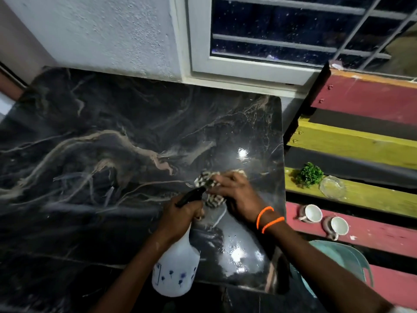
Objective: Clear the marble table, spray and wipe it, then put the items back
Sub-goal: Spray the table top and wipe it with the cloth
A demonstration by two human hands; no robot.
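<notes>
The black marble table [112,143] with pale veins fills the left and middle of the head view, and wet droplets shine near its front right corner. My left hand [180,213] grips the black trigger head of a white spray bottle [176,269] with small blue flowers, held over the table's front edge. My right hand [237,195], with orange bands on the wrist, presses a black-and-white checked cloth [206,180] flat on the marble near the right side. The cloth is partly hidden under the fingers.
To the right stands a slatted bench [361,143] painted red and yellow. On it lie a small green plant [309,173], a clear glass dish [331,186] and two white-lined cups [312,213] [338,225]. A teal chair [345,256] sits below. A barred window [293,30] is behind.
</notes>
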